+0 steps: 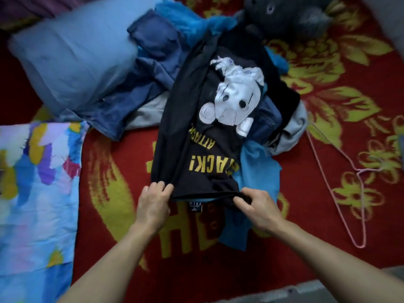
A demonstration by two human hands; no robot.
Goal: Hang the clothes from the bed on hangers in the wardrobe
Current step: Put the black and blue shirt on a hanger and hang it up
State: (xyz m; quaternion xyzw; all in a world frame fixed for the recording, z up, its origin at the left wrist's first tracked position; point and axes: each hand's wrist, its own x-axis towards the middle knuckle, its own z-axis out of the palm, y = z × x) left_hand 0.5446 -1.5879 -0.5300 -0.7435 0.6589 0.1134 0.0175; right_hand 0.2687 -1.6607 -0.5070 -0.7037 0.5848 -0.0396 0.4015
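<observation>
Both hands gripped the near edge of a black T-shirt (188, 136) with a white face print and yellow lettering. Left hand (154, 203) had its fingers (161, 186) curled over the shirt's left corner; right hand (256, 206) pinched the fabric at the right corner, fingers bent around it. The shirt lay stretched away from the person, on top of a clothes pile (153, 84) of blue and grey garments on the bed. A light-blue garment (255, 171) lay beneath the shirt's right side. The bed had a red-and-yellow floral blanket (338, 106). A pink wire hanger (358, 206) lay on the blanket right of the pile, apart from the shirt. A blue pillow (72, 62) sat far left, a multicoloured sheet (35, 193) near left, a grey plush toy (290, 16) beyond the pile.
</observation>
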